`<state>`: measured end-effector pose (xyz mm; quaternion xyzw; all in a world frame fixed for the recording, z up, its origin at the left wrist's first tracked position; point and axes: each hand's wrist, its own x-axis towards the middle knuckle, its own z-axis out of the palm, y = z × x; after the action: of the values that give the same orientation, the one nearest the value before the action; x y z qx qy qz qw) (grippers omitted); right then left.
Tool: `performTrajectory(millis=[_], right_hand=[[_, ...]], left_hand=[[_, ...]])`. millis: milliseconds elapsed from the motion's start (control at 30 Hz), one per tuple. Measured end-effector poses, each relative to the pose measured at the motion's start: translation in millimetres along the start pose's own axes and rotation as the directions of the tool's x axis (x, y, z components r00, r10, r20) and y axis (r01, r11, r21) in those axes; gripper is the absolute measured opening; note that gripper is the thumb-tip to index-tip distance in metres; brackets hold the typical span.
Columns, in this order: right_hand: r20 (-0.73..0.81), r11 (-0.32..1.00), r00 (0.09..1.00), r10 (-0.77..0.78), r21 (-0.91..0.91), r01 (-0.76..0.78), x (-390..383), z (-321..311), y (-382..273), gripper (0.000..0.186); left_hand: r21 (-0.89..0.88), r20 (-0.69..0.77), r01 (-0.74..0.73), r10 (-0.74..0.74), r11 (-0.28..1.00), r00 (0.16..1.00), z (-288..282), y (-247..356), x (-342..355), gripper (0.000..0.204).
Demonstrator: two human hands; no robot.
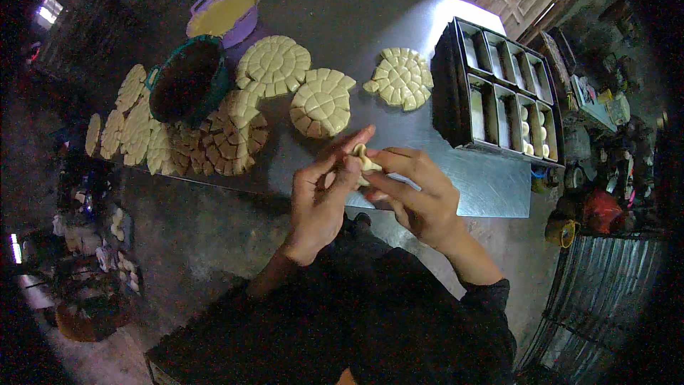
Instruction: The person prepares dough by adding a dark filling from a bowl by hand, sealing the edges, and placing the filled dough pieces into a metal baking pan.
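Observation:
Between my two hands, above the front edge of the metal table (399,125), is a small piece of pale dough (367,164), folded and pinched by the fingers. My left hand (324,189) closes on it from the left with thumb and fingers. From the right, the fingertips of my right hand (420,196) press into the same dough. Just beyond my hands lies a round slab of dough (320,102) cut into many small pieces. Another cut slab (402,78) lies to its right, and a third (273,64) sits farther back on the left.
A black set of joined baking tins (486,80) stands at the right; two compartments hold dough balls (545,135). At the left are a dark green bucket (189,80), a purple basin (246,27) with yellowish contents, and more cut dough, pale (137,132) and brown (217,139).

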<state>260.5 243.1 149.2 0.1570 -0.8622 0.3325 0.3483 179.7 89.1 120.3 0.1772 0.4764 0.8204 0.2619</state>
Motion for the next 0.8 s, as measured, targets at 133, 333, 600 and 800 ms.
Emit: performTrajectory(millis=[133,333,600,800], right_hand=[[0.082,1.0,0.997,0.005,-0.028,-0.003,-9.5,-24.8,-19.0,0.025],[0.15,0.935,0.976,0.155,0.296,-0.194,-13.9,-38.1,-18.8,0.014],[0.101,0.847,0.918,0.383,0.359,-0.393,2.1,-16.7,-18.2,0.023],[0.319,0.841,0.89,0.327,0.332,-0.428,30.5,5.7,-7.8,0.059]], left_hand=[[-0.003,-0.087,0.058,-0.058,0.998,0.994,9.9,-8.0,-13.1,0.021],[0.616,0.118,-0.164,0.115,0.771,0.986,17.4,10.1,-26.6,0.017],[0.34,0.346,-0.184,0.059,0.922,0.936,-15.2,17.8,-15.0,0.02],[-0.14,0.06,0.163,-0.156,0.977,0.986,-44.3,0.6,11.8,0.021]])
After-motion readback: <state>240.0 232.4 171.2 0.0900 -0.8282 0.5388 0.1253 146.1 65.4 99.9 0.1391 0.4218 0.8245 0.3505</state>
